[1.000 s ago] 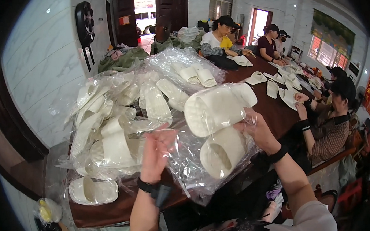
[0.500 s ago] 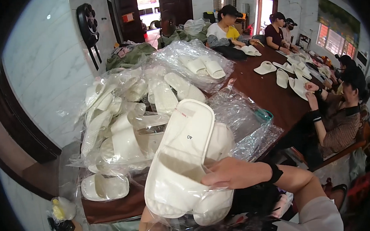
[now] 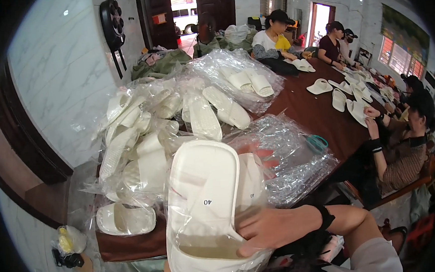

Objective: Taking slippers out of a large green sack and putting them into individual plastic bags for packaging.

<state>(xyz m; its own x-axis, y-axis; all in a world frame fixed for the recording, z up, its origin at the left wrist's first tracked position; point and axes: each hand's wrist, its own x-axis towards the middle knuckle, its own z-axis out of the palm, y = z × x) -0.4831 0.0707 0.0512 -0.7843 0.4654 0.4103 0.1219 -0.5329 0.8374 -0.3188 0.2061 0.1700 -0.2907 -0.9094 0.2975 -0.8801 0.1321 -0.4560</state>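
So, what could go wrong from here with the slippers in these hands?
The clear plastic film around the white slippers could snag or tear where the right hand grips beside the front strap. The left hand is mostly hidden behind the pair, so a slipper might slip without it showing. The lone slipper near the brown table's front edge could be knocked off if an arm brushes it.

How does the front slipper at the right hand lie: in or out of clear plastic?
The slipper is at least partly in: clear plastic shows past its lower right edge. I cannot tell about the heel.
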